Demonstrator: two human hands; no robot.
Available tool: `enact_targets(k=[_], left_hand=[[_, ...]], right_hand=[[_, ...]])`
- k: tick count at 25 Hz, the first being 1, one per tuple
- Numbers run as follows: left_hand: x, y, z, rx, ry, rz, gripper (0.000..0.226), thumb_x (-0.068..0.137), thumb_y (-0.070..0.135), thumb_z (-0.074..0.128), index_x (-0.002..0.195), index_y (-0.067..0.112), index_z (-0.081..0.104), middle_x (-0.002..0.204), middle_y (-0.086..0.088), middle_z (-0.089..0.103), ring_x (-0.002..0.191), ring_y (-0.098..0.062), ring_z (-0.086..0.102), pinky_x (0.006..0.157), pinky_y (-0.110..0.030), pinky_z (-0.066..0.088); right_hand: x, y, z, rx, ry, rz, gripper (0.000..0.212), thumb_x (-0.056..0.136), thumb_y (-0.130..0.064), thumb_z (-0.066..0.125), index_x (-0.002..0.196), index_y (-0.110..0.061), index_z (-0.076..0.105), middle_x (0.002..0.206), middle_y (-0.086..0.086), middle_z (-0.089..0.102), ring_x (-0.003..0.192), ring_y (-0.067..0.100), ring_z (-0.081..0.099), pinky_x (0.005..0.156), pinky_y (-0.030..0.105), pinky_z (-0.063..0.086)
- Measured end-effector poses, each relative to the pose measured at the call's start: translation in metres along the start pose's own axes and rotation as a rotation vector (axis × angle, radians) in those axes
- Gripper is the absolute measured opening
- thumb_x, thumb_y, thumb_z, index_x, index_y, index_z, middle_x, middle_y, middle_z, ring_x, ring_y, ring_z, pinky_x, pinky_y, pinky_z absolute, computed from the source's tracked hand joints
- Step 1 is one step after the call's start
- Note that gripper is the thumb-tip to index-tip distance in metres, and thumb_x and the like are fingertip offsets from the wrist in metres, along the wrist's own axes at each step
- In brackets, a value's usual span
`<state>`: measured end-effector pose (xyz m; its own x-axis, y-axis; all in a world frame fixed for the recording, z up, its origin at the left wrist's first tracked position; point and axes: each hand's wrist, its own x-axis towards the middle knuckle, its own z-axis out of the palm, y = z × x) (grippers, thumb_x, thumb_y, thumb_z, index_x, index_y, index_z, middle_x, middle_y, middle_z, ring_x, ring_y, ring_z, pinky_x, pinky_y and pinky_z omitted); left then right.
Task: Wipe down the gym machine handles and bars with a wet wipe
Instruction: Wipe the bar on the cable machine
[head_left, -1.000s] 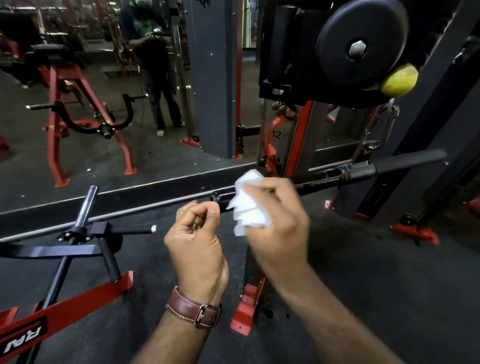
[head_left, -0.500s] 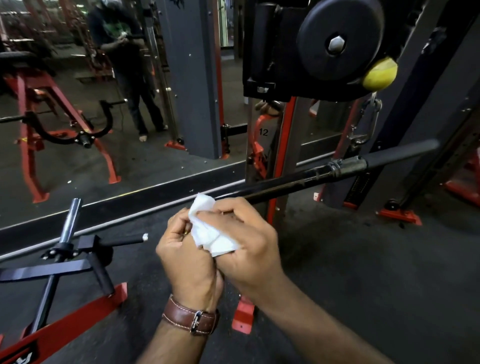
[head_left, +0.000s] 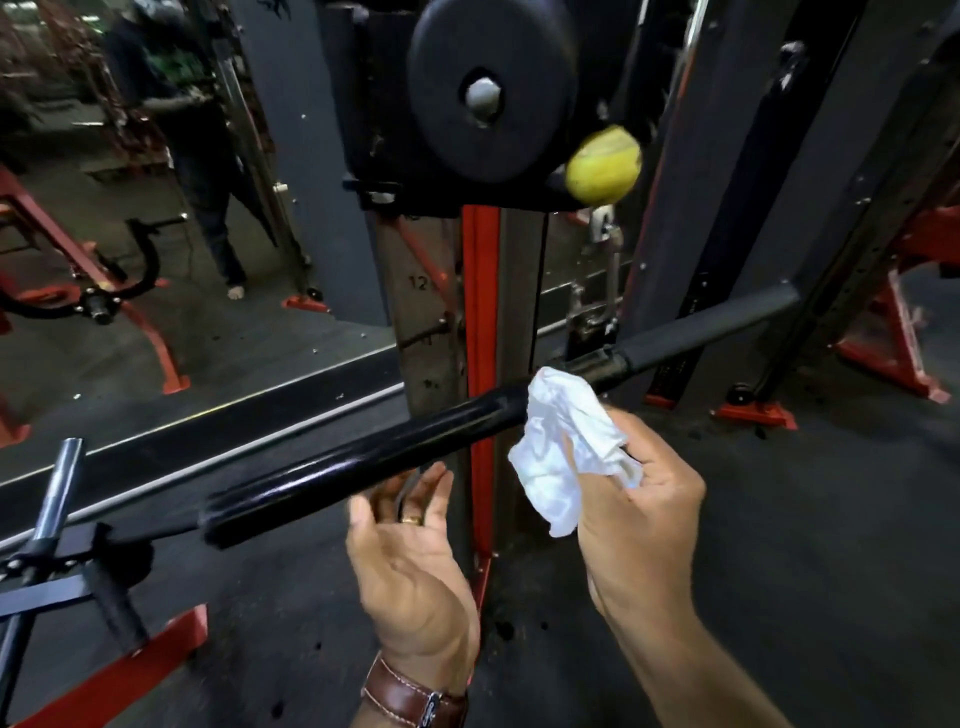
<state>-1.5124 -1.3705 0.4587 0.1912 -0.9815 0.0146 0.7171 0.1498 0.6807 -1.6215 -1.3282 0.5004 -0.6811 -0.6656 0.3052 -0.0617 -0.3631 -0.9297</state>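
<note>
The right hand pinched the crumpled wet wipe against the black bar while the left hand hung open-fingered just beneath, so the unsteadied bar could likely swing and the loose wad skid off

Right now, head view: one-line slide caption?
Right hand presses a crumpled white wipe against the black bar; open left hand hovers beneath it.

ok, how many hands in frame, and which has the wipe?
2. The left hand is open, palm up, just below the black bar. The right hand grips the white wipe, which is against the bar further along.
</note>
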Motion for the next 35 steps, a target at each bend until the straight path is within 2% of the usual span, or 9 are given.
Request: enact_targets(k=[2, 9, 12, 15, 20, 24, 28, 32, 35], left_hand=[[-0.009, -0.025, 0.027, -0.008, -0.013, 0.017, 0.092, 0.070, 0.070, 0.071, 0.132, 0.005, 0.051, 0.116, -0.010, 0.060, 0.105, -0.028, 0.063, 0.099, -0.047, 0.049], [-0.035, -0.100, 0.116, -0.082, 0.046, 0.076, 0.095, 0.066, 0.068, 0.076, 0.137, 0.010, 0.054, 0.129, -0.013, 0.061, 0.118, -0.032, 0.059, 0.097, -0.045, 0.051], [-0.035, -0.114, 0.136, -0.095, 0.116, 0.081, 0.085, 0.072, 0.058, 0.077, 0.136, 0.007, 0.055, 0.123, -0.015, 0.064, 0.114, -0.029, 0.063, 0.087, -0.039, 0.056], [-0.034, -0.117, 0.141, -0.108, 0.181, 0.067, 0.077, 0.081, 0.055, 0.072, 0.132, -0.001, 0.057, 0.119, -0.018, 0.067, 0.111, -0.030, 0.065, 0.085, -0.038, 0.056], [-0.034, -0.116, 0.135, -0.050, 0.253, -0.038, 0.021, 0.100, 0.023, 0.058, 0.105, 0.004, 0.064, 0.088, -0.005, 0.072, 0.079, -0.011, 0.069, 0.070, -0.028, 0.056], [-0.032, -0.109, 0.149, -0.034, 0.330, 0.038, 0.048, 0.090, 0.040, 0.061, 0.108, -0.005, 0.059, 0.096, -0.021, 0.065, 0.089, -0.025, 0.069, 0.073, -0.032, 0.060], [-0.033, -0.112, 0.149, 0.063, 0.312, 0.001, 0.039, 0.098, 0.031, 0.055, 0.083, -0.004, 0.063, 0.069, -0.010, 0.065, 0.063, -0.012, 0.065, 0.054, -0.020, 0.053], [-0.030, -0.107, 0.150, -0.035, 0.258, 0.001, 0.057, 0.083, 0.040, 0.065, 0.108, -0.010, 0.060, 0.098, -0.025, 0.067, 0.093, -0.030, 0.068, 0.069, -0.027, 0.058], [-0.027, -0.116, 0.148, -0.068, 0.234, -0.026, 0.052, 0.077, 0.041, 0.071, 0.099, -0.007, 0.067, 0.094, -0.021, 0.068, 0.086, -0.025, 0.067, 0.067, -0.027, 0.058]], right_hand=[[0.019, -0.002, -0.027, -0.042, -0.056, -0.021, 0.040, 0.085, 0.016, 0.062, 0.098, -0.019, 0.077, 0.080, 0.000, 0.073, 0.077, 0.019, 0.072, 0.065, 0.031, 0.055], [0.101, 0.001, -0.107, -0.103, -0.281, -0.133, 0.037, 0.076, 0.010, 0.057, 0.094, -0.017, 0.074, 0.076, -0.001, 0.068, 0.073, 0.025, 0.067, 0.060, 0.040, 0.052], [0.126, 0.006, -0.115, -0.120, -0.386, -0.196, 0.027, 0.077, 0.001, 0.057, 0.092, -0.016, 0.072, 0.082, 0.000, 0.066, 0.076, 0.025, 0.065, 0.065, 0.042, 0.051], [0.136, 0.004, -0.109, -0.401, -0.340, -0.601, 0.020, 0.082, 0.000, 0.064, 0.099, -0.004, 0.074, 0.098, 0.008, 0.065, 0.086, 0.022, 0.064, 0.069, 0.031, 0.053], [0.109, 0.013, -0.075, -0.767, -0.449, -0.885, 0.033, 0.098, -0.027, 0.049, 0.108, -0.006, 0.072, 0.112, 0.009, 0.067, 0.087, 0.027, 0.061, 0.060, 0.036, 0.054], [0.143, 0.020, -0.099, -0.796, -0.327, -0.817, 0.037, 0.082, -0.012, 0.048, 0.108, -0.004, 0.073, 0.113, 0.011, 0.067, 0.091, 0.030, 0.060, 0.061, 0.040, 0.057], [0.117, 0.023, -0.072, -0.680, -0.429, -0.845, 0.025, 0.090, -0.019, 0.063, 0.106, -0.003, 0.073, 0.110, 0.008, 0.069, 0.087, 0.027, 0.061, 0.066, 0.034, 0.056], [0.159, 0.032, -0.102, -0.727, -0.256, -0.744, 0.036, 0.072, 0.008, 0.063, 0.106, 0.000, 0.073, 0.110, 0.012, 0.070, 0.087, 0.031, 0.061, 0.068, 0.037, 0.056], [0.141, 0.029, -0.082, -0.702, -0.309, -0.839, 0.021, 0.084, -0.004, 0.067, 0.104, 0.001, 0.072, 0.107, 0.013, 0.070, 0.084, 0.031, 0.062, 0.068, 0.036, 0.055]])
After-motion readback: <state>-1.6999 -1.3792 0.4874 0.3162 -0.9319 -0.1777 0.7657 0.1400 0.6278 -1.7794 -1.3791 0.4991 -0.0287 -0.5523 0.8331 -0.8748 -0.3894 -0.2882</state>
